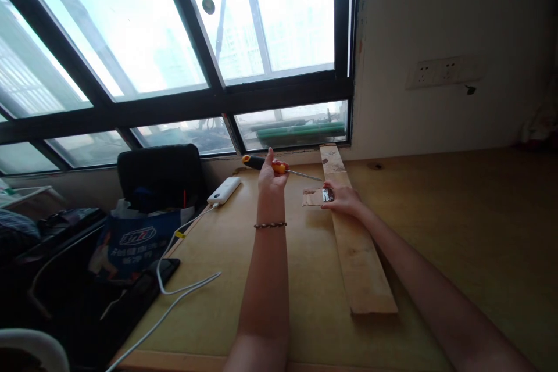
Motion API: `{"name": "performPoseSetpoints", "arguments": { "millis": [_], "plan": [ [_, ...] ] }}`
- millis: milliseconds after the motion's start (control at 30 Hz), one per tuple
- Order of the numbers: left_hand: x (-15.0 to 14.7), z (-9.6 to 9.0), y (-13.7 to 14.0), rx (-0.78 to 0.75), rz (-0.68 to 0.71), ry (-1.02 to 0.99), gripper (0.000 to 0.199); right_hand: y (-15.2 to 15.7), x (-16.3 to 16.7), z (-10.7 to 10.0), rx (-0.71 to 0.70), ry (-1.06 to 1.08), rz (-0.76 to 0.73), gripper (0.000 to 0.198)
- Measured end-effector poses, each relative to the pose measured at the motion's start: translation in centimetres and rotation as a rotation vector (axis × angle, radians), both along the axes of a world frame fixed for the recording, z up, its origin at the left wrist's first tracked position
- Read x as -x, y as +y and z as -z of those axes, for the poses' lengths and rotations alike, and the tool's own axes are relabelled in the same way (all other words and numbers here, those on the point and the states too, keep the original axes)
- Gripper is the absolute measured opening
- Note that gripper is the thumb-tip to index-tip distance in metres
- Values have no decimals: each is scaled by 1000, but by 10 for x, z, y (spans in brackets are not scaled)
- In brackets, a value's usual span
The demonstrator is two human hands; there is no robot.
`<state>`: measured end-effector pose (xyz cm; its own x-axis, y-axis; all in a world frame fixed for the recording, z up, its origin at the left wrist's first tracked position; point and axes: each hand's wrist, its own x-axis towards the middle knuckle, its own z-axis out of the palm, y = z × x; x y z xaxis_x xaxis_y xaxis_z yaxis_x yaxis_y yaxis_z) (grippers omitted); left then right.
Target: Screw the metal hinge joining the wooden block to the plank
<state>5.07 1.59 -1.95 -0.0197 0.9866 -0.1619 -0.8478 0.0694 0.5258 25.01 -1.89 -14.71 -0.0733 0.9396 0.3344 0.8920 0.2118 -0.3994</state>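
My left hand (272, 177) is closed around a screwdriver (279, 168) with a yellow and black handle. Its thin shaft points right, and the tip is close to the fingers of my right hand (344, 200). That hand grips a small shiny metal piece, which looks like a hinge (328, 195), at the left edge of a long wooden plank (364, 267). A short wooden piece (312, 197) sticks out to the left from beneath the metal piece. Fingers partly hide the metal piece and the plank under it.
The plank lies lengthwise on a yellowish table (305, 302). A white power bank (224, 190) with a white cable (187, 290) lies near the left edge. Beyond that edge are a black chair (159, 177) and a blue bag (135, 244). A window and wall border the back.
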Motion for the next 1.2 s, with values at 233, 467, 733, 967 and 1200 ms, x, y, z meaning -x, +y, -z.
{"name": "performPoseSetpoints", "arguments": {
  "millis": [233,467,733,967,1200],
  "plan": [
    [-17,14,-2,-65,100,132,32,0,1,1,-2,-18,19,67],
    [-24,24,-1,-114,121,180,35,0,-1,2,-7,7,0,67],
    [-31,29,1,-167,120,164,32,-3,1,0,-18,31,-7,66],
    [-37,34,4,-189,108,206,32,-3,1,0,-15,31,-6,65],
    [-39,34,3,-239,74,241,33,-4,1,-2,0,22,-3,64]
  ]
}}
